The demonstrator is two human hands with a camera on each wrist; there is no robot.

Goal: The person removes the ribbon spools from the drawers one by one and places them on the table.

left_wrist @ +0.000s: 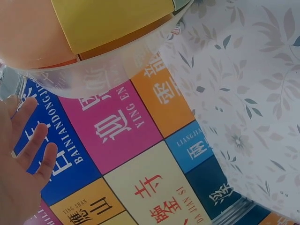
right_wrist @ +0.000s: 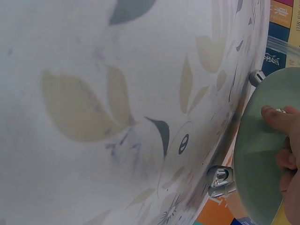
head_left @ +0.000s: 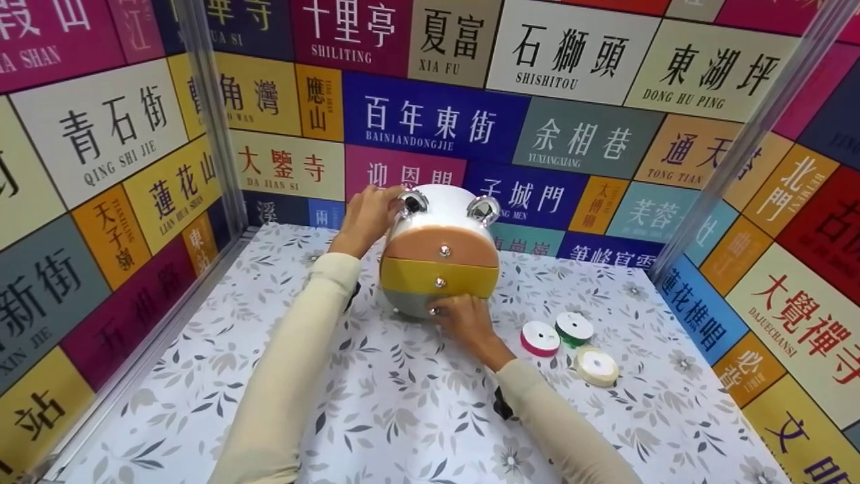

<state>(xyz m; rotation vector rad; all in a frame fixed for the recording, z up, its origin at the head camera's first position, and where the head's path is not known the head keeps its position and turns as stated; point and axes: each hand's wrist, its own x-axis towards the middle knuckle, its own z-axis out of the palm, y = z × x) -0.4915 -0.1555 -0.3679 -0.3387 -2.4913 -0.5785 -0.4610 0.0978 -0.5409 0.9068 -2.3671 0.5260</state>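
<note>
A round-fronted, frog-like drawer box (head_left: 440,265) stands on the table, with a white top, silver bulging eyes and orange, yellow and grey-green drawer fronts bearing silver knobs. At its upper left, my left hand (head_left: 368,215) holds the silver eye (head_left: 412,201) with thumb and index finger, though the thumb is mostly hidden. The other fingers of my left hand (left_wrist: 28,154) are spread apart beside the box. Low on the front, my right hand (head_left: 467,323) pinches the knob (head_left: 434,311) of the grey-green bottom drawer (right_wrist: 258,150). Its fingertips partly cover that knob.
Right of the box lie three ribbon rolls: a pink one (head_left: 540,338), a green one (head_left: 574,328) and a cream one (head_left: 596,366). A leaf-patterned cloth (head_left: 416,417) covers the table. Sign-covered walls (head_left: 430,114) with metal corner posts close in the back and sides.
</note>
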